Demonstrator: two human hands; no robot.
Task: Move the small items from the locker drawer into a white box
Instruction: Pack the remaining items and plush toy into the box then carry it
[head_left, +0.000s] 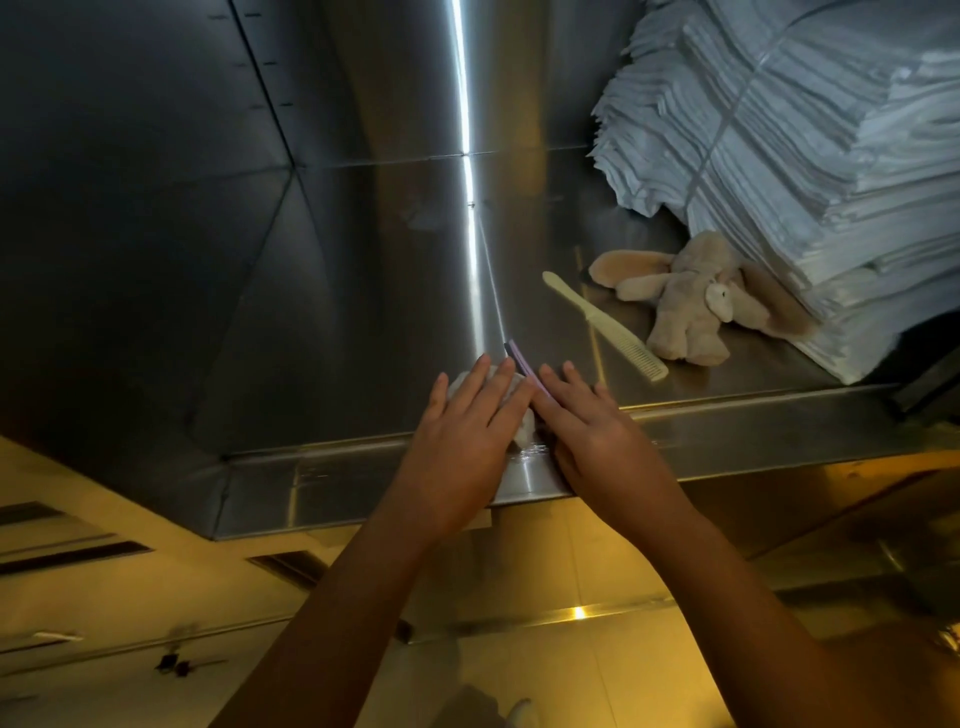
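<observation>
Steel drawer: shiny metal, with the small items on its floor.
Left hand: fingers straight, lying flat over a white crumpled item near the front rim.
Right hand: fingers straight, not curled, index finger along a thin purple strip.
Cream comb: just beside a plush rabbit, right of both hands.
White stack: folded sheets at the right side, against the rabbit.

L grip, R grip bare; nails short, plain. Both forearms bare to frame btm.
</observation>
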